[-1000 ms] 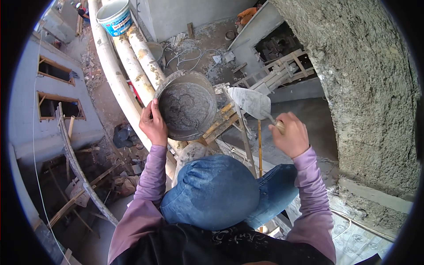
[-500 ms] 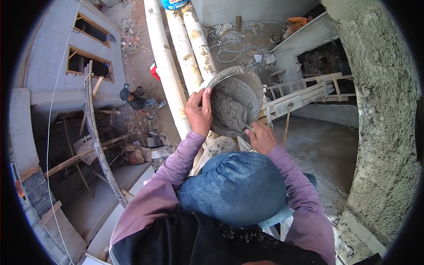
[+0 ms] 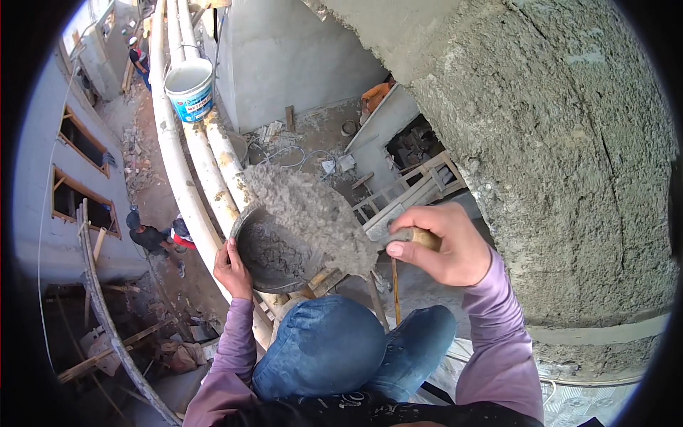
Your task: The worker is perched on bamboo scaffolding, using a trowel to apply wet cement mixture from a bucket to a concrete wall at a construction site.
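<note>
My left hand (image 3: 233,270) grips the near rim of a round metal pan (image 3: 274,252) that holds wet grey mortar. In my right hand (image 3: 441,242) is the wooden handle of a trowel (image 3: 388,229), whose blade carries a big heap of mortar (image 3: 313,213) lifted above the pan. The rough plastered wall (image 3: 562,164) curves up just right of my right hand. My knees in blue jeans (image 3: 341,349) sit below the pan.
Pale scaffold poles (image 3: 186,192) run up the left, with a white and blue bucket (image 3: 189,89) hung on them. Far below are people (image 3: 153,238) on rubble-strewn ground. A wooden plank frame (image 3: 413,196) lies beyond the pan.
My right hand has come up out of the pan with the trowel loaded with mortar and moved right toward the wall. The view has swung back to the right.
</note>
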Motion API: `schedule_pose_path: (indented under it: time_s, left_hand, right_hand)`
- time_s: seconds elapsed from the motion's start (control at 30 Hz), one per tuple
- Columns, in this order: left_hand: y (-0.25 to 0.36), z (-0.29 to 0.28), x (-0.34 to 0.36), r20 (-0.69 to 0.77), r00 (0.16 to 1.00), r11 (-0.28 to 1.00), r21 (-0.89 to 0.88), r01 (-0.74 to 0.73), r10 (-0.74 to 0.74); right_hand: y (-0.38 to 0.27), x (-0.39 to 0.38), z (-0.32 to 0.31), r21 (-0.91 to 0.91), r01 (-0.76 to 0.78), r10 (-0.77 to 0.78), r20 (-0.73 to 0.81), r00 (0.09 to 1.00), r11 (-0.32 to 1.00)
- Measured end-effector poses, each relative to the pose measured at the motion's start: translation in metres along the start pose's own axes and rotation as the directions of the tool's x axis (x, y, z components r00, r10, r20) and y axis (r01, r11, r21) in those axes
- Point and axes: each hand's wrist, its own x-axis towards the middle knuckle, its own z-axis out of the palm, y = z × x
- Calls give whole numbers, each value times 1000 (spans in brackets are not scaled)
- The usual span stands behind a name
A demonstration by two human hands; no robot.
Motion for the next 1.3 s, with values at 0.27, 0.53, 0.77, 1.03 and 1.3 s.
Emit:
schedule_pose_path:
  time_s: [0.27, 0.53, 0.77, 1.03, 1.3]
  left_hand:
    - [0, 19, 0, 32, 998, 998, 6, 55, -56]
    - [18, 15, -6, -14, 998, 997, -48, -60, 59]
    - [22, 36, -15, 63, 994, 995, -64, -82, 86]
    - [20, 23, -16, 70, 989, 989, 67, -134, 129]
    - [11, 33, -12, 34, 993, 993, -29, -111, 112]
  right_hand:
    - [97, 16, -136, 454, -308, 429, -190, 883, 836]
    - [66, -150, -16, -77, -677, 486, -637, 599, 732]
    - [185, -9, 159, -624, -345, 385, -75, 920, 702]
    - [200, -3, 245, -114, -277, 279, 2, 960, 954]
    - [185, -17, 224, -110, -254, 235, -157, 959, 961]
